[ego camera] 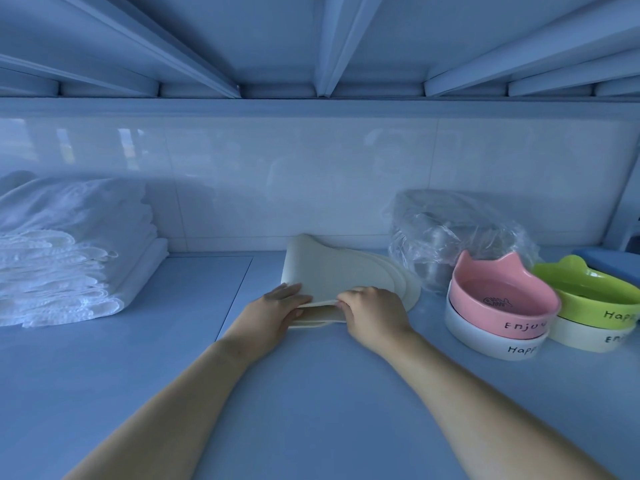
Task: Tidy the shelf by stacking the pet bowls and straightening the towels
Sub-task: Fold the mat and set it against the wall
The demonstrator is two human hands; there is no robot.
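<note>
Head view. Pale blue shelf point(311, 393) against glossy white wall tiles point(311, 174), slats overhead. Lying left: folded white towels point(69, 258), edges ragged, awaiting straightening. Sitting right: pink bowl point(502, 296) nested in white bowl point(491, 341); green bowl point(588, 292) nested in cream bowl point(588, 336); plastic-wrapped bundle point(457, 230) behind. Centre: cream mat point(339, 271), being folded over. Left hand point(277, 306) pinching near fold; right hand point(374, 311) gripping same edge, both forearms reaching forward. Step probably: tidying mat. Next likely: combining bowl pairs.
</note>
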